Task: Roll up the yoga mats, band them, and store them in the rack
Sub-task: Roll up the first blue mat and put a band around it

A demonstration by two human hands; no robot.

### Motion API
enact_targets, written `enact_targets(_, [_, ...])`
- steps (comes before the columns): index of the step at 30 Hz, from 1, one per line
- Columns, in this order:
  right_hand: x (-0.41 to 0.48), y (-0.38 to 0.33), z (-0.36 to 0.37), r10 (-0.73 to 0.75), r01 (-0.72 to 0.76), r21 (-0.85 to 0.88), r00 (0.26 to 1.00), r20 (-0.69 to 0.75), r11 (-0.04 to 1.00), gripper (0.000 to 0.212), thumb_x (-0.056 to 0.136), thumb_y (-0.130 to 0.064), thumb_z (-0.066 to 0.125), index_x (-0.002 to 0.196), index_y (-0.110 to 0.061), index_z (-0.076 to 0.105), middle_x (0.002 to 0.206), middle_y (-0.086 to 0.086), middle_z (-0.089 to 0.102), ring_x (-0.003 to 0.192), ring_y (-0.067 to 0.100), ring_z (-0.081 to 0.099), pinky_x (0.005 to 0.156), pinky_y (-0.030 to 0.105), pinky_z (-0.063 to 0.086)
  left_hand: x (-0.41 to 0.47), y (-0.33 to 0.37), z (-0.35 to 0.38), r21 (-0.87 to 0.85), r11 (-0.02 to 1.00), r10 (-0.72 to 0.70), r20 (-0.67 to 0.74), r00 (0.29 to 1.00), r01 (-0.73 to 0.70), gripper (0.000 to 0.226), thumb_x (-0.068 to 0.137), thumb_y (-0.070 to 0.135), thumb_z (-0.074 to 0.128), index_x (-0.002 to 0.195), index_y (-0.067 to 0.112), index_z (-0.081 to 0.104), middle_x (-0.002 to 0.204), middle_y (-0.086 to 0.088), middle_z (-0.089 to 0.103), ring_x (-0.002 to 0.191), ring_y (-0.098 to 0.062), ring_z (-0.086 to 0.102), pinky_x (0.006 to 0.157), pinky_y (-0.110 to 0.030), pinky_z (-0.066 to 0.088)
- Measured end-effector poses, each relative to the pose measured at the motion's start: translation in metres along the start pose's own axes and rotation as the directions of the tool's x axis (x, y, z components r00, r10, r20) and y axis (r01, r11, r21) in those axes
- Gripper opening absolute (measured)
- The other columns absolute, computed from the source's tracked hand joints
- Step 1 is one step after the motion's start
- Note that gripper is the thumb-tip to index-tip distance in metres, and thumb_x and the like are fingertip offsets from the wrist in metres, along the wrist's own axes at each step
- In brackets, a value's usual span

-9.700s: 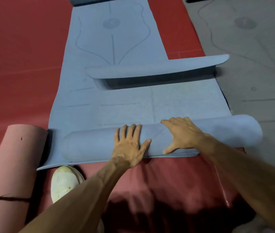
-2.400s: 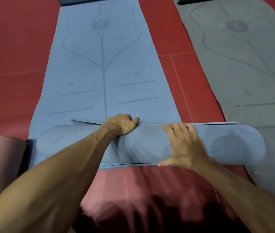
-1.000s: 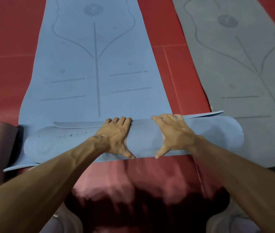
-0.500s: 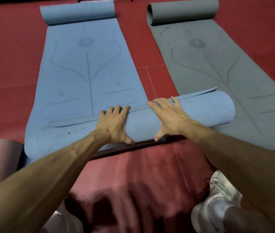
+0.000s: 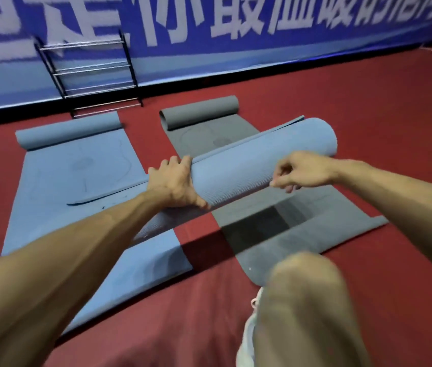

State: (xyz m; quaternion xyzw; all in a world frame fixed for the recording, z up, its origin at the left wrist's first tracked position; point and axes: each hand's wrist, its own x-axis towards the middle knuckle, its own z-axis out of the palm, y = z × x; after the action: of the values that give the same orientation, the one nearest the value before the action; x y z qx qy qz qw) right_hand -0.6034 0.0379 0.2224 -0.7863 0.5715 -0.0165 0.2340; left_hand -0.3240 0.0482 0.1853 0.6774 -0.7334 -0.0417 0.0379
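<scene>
Floor: red padded floor [image 5: 368, 102], smooth and matte, carrying every mat.
Wall: blue banner [image 5: 289, 49] with large white characters, blurred.
Flat blue mat [image 5: 77, 186]: a long, thin foam sheet with faint printed lines, spread out and not yet rolled. Only its far end curls into a small roll.
Grey mat [image 5: 302, 234]: the same make and also spread flat, with its far end curled. It lies just beside the blue one with a strip of floor between them.
Rolled blue mat [image 5: 249, 168]: a thick cylinder with a finely ribbed outer face, lifted and slanted above both flat mats, its far end higher. Its loose outer edge stands slightly proud along the top, so I judge it needs banding next. Its lower end is hidden behind the forearm.
Rack: black-and-chrome wire rack [image 5: 90, 75] leaning at the wall, well apart from the roll. It is the storage goal.
Left hand [image 5: 172, 184]: wrapped over the roll at mid-length, thumb under and fingers over the seam — likely keeping it from unwinding.
Right hand [image 5: 302, 170]: fingers curled with their tips drawn together at the roll's near face — whether they pinch anything cannot be told.
</scene>
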Motion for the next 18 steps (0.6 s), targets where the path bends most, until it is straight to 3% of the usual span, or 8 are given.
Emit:
enact_targets(2, [-0.035,0.037,0.010,0.040,-0.041,0.066,0.999,0.020,0.997,0.012,0.088,-0.020,0.067,0.087,-0.008,0.070,0.068,-0.004,0.067,0.063,0.008,0.063,0.066,0.025,0.048,0.005,0.042,-0.009,0.004,0.999,0.047,-0.006,0.999,-0.047,0.115,0.040,0.071,0.080,0.135,0.023,0.036,0.128,-0.008,0.048,0.119,-0.031,0.046,0.096,-0.051,0.037])
enact_targets(7, [-0.109,0.139,0.053,0.225,-0.215,0.256,0.974,-0.010,0.942,0.008,0.089,-0.019,0.067,0.093,-0.012,0.069,0.072,-0.002,0.062,0.067,0.011,0.057,0.059,0.014,0.042,0.014,0.152,0.007,0.029,0.979,0.202,0.040,0.978,-0.203,0.116,0.037,0.072,0.080,0.134,0.024,0.037,0.128,-0.009,0.049,0.120,-0.032,0.046,0.094,-0.051,0.037])
enact_targets(9, [-0.138,0.182,0.077,0.318,-0.303,0.310,0.948,0.002,0.901,0.003,0.088,-0.021,0.068,0.087,-0.019,0.069,0.068,-0.008,0.061,0.063,0.006,0.056,0.062,0.017,0.042,0.016,0.194,0.025,0.036,0.959,0.276,0.084,0.957,-0.280,0.115,0.036,0.072,0.080,0.131,0.023,0.039,0.126,-0.008,0.050,0.118,-0.032,0.047,0.093,-0.052,0.038])
enact_targets(11, [-0.167,0.220,0.108,0.402,-0.391,0.346,0.915,0.041,0.853,0.011,0.088,-0.017,0.065,0.079,-0.023,0.067,0.068,-0.009,0.063,0.062,0.006,0.056,0.058,0.013,0.042,0.016,0.231,0.046,0.052,0.931,0.352,0.127,0.927,-0.361,0.115,0.036,0.073,0.080,0.131,0.022,0.040,0.126,-0.007,0.051,0.117,-0.032,0.048,0.093,-0.054,0.038])
enact_targets(14, [-0.204,0.265,0.165,0.491,-0.499,0.323,0.864,0.113,0.804,0.021,0.091,-0.013,0.060,0.072,-0.023,0.062,0.080,-0.002,0.063,0.078,0.014,0.056,0.067,0.021,0.041,0.014,0.279,0.081,0.087,0.874,0.462,0.157,0.873,-0.478,0.116,0.037,0.073,0.079,0.133,0.022,0.038,0.126,-0.008,0.051,0.117,-0.033,0.048,0.093,-0.054,0.038])
enact_targets(18, [-0.241,0.295,0.244,0.603,-0.648,0.225,0.760,0.241,0.727,0.019,0.093,-0.026,0.058,0.083,-0.011,0.064,0.089,0.011,0.062,0.082,0.020,0.055,0.068,0.025,0.037,-0.002,0.334,0.144,0.111,0.782,0.586,0.204,0.784,-0.613,0.121,0.040,0.069,0.080,0.140,0.020,0.034,0.131,-0.010,0.048,0.120,-0.033,0.045,0.096,-0.052,0.036])
